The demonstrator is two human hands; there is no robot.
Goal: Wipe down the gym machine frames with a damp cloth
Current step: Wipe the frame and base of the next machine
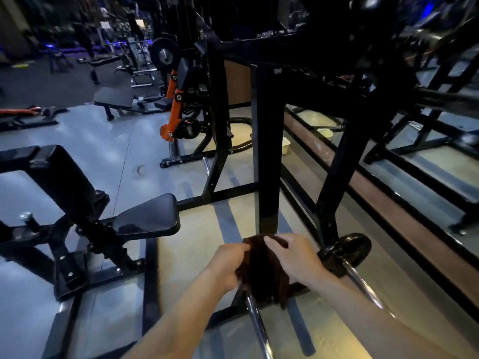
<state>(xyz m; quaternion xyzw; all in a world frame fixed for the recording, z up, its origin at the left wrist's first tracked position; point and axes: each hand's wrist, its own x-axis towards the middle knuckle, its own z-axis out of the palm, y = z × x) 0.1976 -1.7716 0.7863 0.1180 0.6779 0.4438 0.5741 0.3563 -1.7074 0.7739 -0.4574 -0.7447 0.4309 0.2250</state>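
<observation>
Both hands on the cloth (261, 268), low at the foot of the black upright post (268, 151): left hand (228, 265) pinches its left edge, right hand (295, 257) grips the top/right side; looks like regrip or refold, wiping step not yet on. Next prob. needs the cloth pressed flat w/ one palm and run along the post. Cloth dark brown, soft, bunched; frame matte square tube, chrome pegs (256, 325) smooth, round, shiny; seat pad (147, 216) black vinyl.

We cannot see the cloth (264, 268) whole: both hands cover its upper corners. The black frame's (268, 151) top is lost in darkness, and the upper-left gym background is blurred.
</observation>
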